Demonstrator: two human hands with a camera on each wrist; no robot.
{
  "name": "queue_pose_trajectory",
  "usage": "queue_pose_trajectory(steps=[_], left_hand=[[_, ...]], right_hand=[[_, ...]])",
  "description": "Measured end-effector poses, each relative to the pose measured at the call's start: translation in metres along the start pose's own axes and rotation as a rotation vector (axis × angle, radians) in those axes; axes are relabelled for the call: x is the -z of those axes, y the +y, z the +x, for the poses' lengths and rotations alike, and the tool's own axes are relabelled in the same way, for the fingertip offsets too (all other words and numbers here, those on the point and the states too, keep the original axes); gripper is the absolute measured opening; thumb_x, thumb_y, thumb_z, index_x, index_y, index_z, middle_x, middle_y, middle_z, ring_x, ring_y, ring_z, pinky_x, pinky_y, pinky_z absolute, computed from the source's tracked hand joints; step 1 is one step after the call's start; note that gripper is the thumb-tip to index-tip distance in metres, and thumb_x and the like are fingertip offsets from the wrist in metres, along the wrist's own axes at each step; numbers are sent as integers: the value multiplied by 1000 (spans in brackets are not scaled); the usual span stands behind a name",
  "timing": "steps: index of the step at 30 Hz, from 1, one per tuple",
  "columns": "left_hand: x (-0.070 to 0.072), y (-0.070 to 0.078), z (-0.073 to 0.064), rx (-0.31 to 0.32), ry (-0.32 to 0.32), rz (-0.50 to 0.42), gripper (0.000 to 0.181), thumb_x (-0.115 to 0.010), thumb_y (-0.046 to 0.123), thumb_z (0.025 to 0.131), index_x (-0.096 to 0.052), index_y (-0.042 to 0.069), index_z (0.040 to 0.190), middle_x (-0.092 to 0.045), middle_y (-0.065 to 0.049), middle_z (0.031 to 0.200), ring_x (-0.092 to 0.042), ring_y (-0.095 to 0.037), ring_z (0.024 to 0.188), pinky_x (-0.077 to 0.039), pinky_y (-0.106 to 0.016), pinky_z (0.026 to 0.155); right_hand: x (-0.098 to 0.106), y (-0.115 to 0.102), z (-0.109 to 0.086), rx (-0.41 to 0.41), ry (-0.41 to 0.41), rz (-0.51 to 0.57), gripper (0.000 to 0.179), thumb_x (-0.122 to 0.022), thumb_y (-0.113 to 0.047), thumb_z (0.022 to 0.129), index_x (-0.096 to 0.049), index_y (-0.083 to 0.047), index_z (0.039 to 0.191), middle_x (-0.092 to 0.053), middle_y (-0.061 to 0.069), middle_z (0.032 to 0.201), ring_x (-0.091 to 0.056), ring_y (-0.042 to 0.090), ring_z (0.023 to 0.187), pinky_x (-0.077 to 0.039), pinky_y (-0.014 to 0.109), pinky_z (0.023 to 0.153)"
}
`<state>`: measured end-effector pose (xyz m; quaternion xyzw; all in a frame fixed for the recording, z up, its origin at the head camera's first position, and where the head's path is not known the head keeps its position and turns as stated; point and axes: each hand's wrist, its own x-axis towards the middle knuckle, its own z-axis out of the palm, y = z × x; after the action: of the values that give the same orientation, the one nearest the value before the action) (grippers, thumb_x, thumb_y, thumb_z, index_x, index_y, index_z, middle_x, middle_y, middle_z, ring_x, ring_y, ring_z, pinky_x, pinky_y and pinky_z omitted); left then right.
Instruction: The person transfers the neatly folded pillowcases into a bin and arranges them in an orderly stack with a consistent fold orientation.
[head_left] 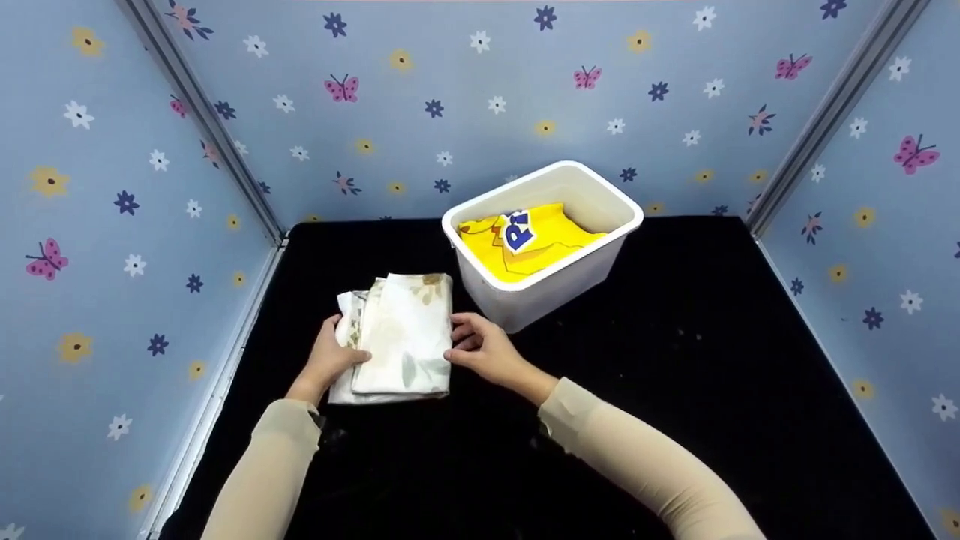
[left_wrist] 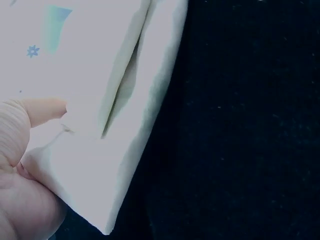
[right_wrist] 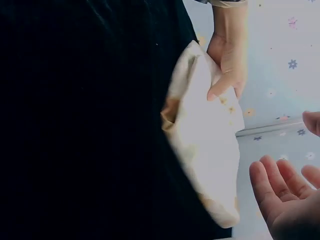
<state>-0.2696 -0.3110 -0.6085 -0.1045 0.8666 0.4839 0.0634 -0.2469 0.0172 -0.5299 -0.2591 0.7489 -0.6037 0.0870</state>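
A folded white cloth with a faint leaf print [head_left: 405, 330] lies in several layers on the black surface, left of centre. My left hand [head_left: 328, 361] grips its left edge, thumb on top and the other fingers out of sight. The left wrist view shows that thumb [left_wrist: 45, 110] pressed onto the fabric's folded layers. At the opposite edge is my right hand [head_left: 491, 352], fingers loosely bent. In the right wrist view, my right hand [right_wrist: 287, 200] appears apart from the cloth [right_wrist: 210, 135], with nothing between thumb and fingers.
Behind my right hand stands a white plastic bin [head_left: 551, 296]. Inside it lies yellow fabric [head_left: 540, 244] with blue lettering. Black cloth [head_left: 675, 397] covers the work surface. Blue walls printed with flowers and butterflies [head_left: 495, 75] enclose it at the back and sides.
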Motion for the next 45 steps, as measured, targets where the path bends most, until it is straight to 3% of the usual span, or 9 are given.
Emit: queue_pose_trajectory(steps=[6,9,16,21,29,36,45], left_hand=[[-1,0,-1,4,14,-22,101,-75,8,79,-9,2,155,-22,-27,155,-30,-41,139,-31,-51,114],[-2,1,-1,-7,7,-18,100,-76,6,77,-12,2,154,-24,-27,154,-31,-40,138,-30,-51,114],[-5,0,0,-20,-17,-2,100,-76,0,75,-14,0,154,-27,-26,152,-32,-40,137,-28,-50,115],[-6,0,-1,-16,-20,-12,101,-76,0,75,-13,0,154,-27,-27,152,-32,-40,137,-29,-50,115],[-4,-1,-2,-49,-54,-49,103,-77,0,74,-13,1,154,-27,-26,152,-34,-40,136,-30,-51,114],[-2,-2,-4,-28,-75,-84,102,-76,0,75,-13,3,155,-26,-24,153,-34,-39,136,-33,-51,112],[-1,0,-4,-29,-103,-137,100,-74,-3,75,-14,4,155,-27,-23,152,-37,-40,133,-39,-50,108]], right_hand=[[-13,44,10,-81,81,-2,62,-76,-5,83,-48,3,137,-62,29,114,-65,40,93,-57,40,79],[-17,55,12,-142,123,-12,66,-77,-9,82,-46,-1,140,-62,26,116,-65,36,92,-57,34,77],[-27,73,19,-281,179,33,74,-79,-9,80,-42,1,144,-61,24,117,-64,27,87,-57,34,75],[-32,74,23,-343,194,98,75,-78,-8,81,-40,1,145,-57,26,121,-65,22,81,-58,33,73],[-40,84,31,-421,201,149,82,-78,-8,82,-33,-1,149,-57,24,121,-66,27,92,-59,35,76],[-48,80,37,-475,194,160,81,-78,-7,82,-33,-3,149,-55,22,121,-64,27,96,-58,35,76],[-56,89,41,-479,171,206,74,-73,0,84,-37,-7,148,-60,18,115,-64,25,93,-58,36,72]])
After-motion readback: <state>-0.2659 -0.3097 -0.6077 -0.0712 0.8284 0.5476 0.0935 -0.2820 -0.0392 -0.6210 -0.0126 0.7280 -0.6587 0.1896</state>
